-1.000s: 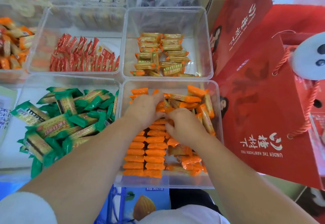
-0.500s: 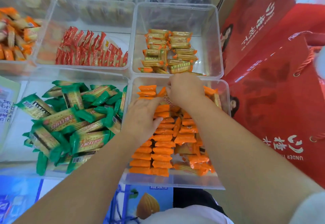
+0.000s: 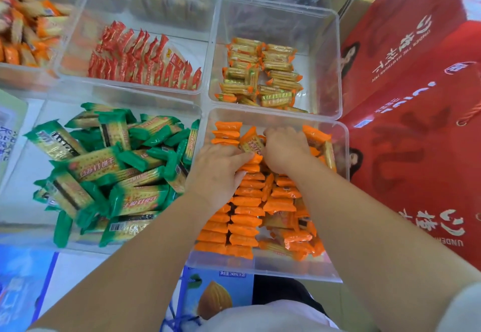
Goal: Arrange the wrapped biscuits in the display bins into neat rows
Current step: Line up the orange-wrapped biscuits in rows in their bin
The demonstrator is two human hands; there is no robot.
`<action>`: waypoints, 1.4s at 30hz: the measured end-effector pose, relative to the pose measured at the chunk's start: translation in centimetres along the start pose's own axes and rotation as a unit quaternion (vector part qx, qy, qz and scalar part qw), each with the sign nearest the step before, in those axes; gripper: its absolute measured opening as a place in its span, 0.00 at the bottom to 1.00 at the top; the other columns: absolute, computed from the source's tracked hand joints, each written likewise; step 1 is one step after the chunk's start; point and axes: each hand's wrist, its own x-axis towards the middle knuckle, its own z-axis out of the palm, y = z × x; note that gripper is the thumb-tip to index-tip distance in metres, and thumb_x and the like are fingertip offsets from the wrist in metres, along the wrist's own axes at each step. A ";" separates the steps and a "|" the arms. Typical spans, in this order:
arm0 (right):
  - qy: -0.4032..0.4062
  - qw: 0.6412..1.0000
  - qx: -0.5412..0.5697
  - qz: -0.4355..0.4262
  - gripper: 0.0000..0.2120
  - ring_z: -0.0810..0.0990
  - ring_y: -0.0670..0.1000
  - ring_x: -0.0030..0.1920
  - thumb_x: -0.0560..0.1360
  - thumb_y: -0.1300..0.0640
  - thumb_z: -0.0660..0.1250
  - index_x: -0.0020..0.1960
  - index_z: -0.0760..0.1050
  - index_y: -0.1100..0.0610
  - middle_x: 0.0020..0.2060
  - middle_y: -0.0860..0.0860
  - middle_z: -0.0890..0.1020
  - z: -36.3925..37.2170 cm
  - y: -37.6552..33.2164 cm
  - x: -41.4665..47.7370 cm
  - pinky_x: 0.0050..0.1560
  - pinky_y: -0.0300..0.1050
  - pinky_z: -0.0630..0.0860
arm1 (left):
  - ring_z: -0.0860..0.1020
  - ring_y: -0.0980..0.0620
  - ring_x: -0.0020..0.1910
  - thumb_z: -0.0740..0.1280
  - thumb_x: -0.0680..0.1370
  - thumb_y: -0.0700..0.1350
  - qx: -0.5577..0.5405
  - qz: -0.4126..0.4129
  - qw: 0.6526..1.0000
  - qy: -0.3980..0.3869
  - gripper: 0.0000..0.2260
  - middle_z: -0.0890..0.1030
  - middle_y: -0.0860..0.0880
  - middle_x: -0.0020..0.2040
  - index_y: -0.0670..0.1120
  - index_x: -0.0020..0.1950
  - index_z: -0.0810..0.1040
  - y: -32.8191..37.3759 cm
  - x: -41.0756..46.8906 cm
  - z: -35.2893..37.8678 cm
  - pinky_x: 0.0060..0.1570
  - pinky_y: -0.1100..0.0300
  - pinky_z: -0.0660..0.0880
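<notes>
A clear plastic bin (image 3: 260, 269) in front of me holds orange-wrapped biscuits (image 3: 244, 212), stacked in two tidy columns on its left and lying loose on its right. Both hands are inside it near the far end. My left hand (image 3: 217, 173) rests on the left columns, with its thumb against a tilted orange-and-gold biscuit (image 3: 252, 144). My right hand (image 3: 285, 149) curls over that same biscuit from the right, fingers bent down among the loose packs.
Left of it, a bin (image 3: 39, 238) holds jumbled green-wrapped biscuits (image 3: 109, 167). Behind stand a bin of red packs (image 3: 140, 58) in rows and a bin (image 3: 328, 71) of gold-orange biscuits (image 3: 260, 71). Red gift bags (image 3: 416, 97) crowd the right side.
My right hand went from the bin's middle to its far end and now curls over a tilted biscuit. My left hand has shifted slightly farther along the columns.
</notes>
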 end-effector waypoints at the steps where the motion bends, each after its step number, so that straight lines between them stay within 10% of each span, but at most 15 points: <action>1: -0.011 1.000 -0.007 -0.001 0.17 0.73 0.57 0.65 0.78 0.51 0.64 0.66 0.74 0.51 0.63 0.53 0.77 0.1 -0.1 0.0 0.60 0.55 0.68 | 0.77 0.43 0.58 0.73 0.77 0.48 0.002 -0.001 1.000 0.001 0.19 0.82 0.50 0.58 0.51 0.67 0.80 0.0 0.0 0.0 0.61 0.45 0.69; 10: -0.065 0.998 -0.005 0.001 0.19 0.69 0.57 0.66 0.74 0.58 0.65 0.64 0.70 0.50 0.61 0.52 0.78 -0.3 -0.5 -0.8 0.60 0.55 0.64 | 0.78 0.45 0.56 0.72 0.77 0.49 0.015 0.003 1.000 0.009 0.19 0.82 0.51 0.57 0.53 0.68 0.79 0.0 -0.1 0.1 0.59 0.48 0.70; 20: -0.063 0.997 0.052 0.014 0.25 0.70 0.58 0.68 0.78 0.33 0.59 0.68 0.72 0.46 0.65 0.53 0.76 -0.4 -0.4 0.1 0.65 0.57 0.64 | 0.80 0.43 0.57 0.78 0.70 0.45 -0.030 0.019 0.999 0.033 0.21 0.81 0.48 0.60 0.50 0.63 0.82 0.1 -0.5 0.1 0.54 0.44 0.76; 31: 0.147 0.950 0.275 -0.018 0.16 0.74 0.55 0.58 0.73 0.42 0.73 0.58 0.78 0.44 0.50 0.47 0.82 -0.1 1.3 -2.5 0.55 0.50 0.64 | 0.76 0.42 0.56 0.71 0.77 0.43 0.038 0.023 0.999 -0.006 0.18 0.80 0.50 0.57 0.54 0.66 0.80 0.6 0.9 -0.2 0.53 0.46 0.69; 42: 0.124 0.985 0.070 -0.093 0.24 0.69 0.54 0.62 0.74 0.59 0.68 0.68 0.74 0.42 0.61 0.46 0.81 0.1 1.0 -3.2 0.59 0.53 0.61 | 0.73 0.41 0.60 0.70 0.76 0.49 0.092 -0.023 0.995 -0.008 0.12 0.77 0.46 0.61 0.48 0.59 0.82 1.1 -0.1 -0.2 0.59 0.46 0.66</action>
